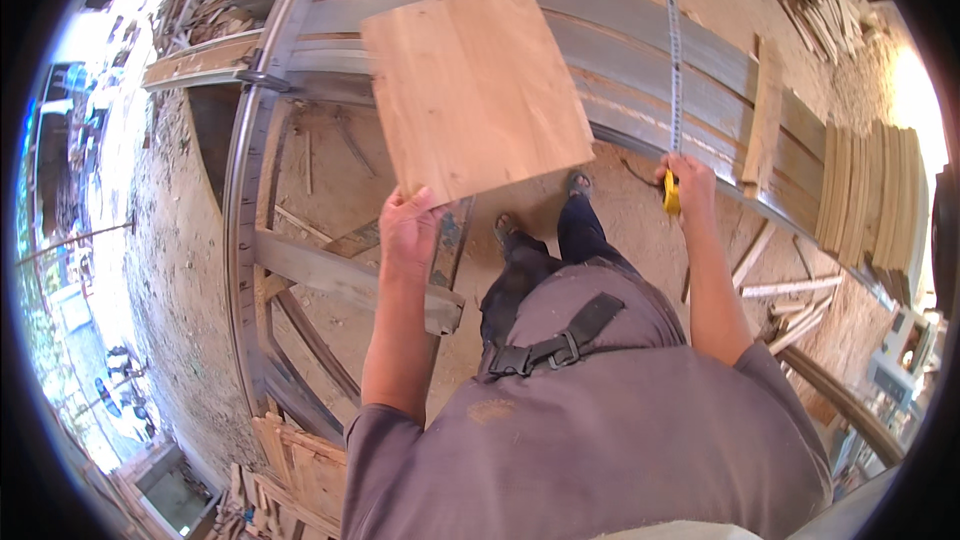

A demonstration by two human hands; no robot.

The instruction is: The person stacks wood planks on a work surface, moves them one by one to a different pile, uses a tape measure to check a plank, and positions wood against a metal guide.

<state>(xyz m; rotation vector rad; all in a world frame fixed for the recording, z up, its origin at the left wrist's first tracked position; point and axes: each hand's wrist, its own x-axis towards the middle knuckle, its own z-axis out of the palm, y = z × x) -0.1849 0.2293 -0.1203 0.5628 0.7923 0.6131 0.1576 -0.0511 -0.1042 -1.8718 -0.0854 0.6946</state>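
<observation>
A flat wooden panel [475, 90], pale brown with visible grain, is raised in front of me, tilted slightly. My left hand [411, 230] pinches its near left corner, thumb on top; the fingers beneath are partly hidden. Off to the right, my right hand [688, 185] grips a yellow tape measure [671, 192]. From its case the marked blade [674, 60] sticks out straight away from me, over the long metal-topped bench. Blade and panel are apart.
Beyond the panel runs the long grey bench [620, 20] with slats. A wooden strip [765, 115] lies across it, and stacked boards [870, 195] stand at its right end. A metal rail [245, 200] borders the left. Scrap wood [815, 0] is heaped at the far right.
</observation>
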